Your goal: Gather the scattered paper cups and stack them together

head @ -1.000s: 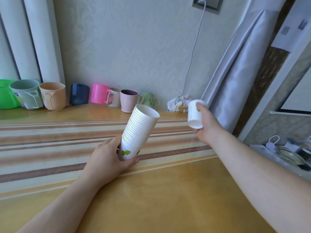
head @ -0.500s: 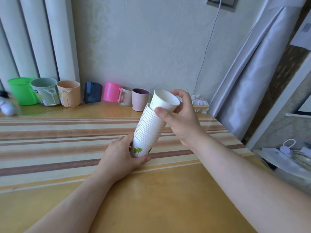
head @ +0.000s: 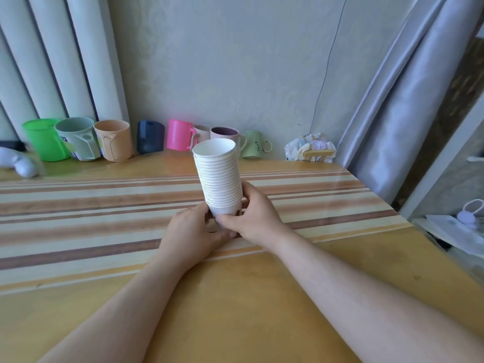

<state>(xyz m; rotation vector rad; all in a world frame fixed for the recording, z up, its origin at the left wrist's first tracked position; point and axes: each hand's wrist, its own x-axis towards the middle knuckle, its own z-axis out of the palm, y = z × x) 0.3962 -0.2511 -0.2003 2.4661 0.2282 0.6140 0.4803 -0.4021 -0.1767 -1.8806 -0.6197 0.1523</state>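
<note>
— Since a moment ago, we have seated the loose cup on top and brought our right hand (head: 255,218) down from the rim to the base of the paper cup stack (head: 218,179), which now stands close to upright instead of leaning right.

— So both hands are on it?

— Yes. Our left hand (head: 192,233) wraps the bottom from the left, fingers curled tight around the lowest cup; our right closes on it from the right, thumb across the near side. We hold the stack near the middle of the striped table (head: 91,205).

— How much is left, do we think?

— Very little, we judge. We see no loose paper cup anywhere on the table; only the row of coloured mugs (head: 180,134) along the far wall and a crumpled wrapper (head: 310,148) to the right. Setting the stack down may be all that remains.

— Anything we can't see?

— Whether the stack's bottom rests on the table; our hands cover it. The near edge and far left of the table are cut off.
</note>
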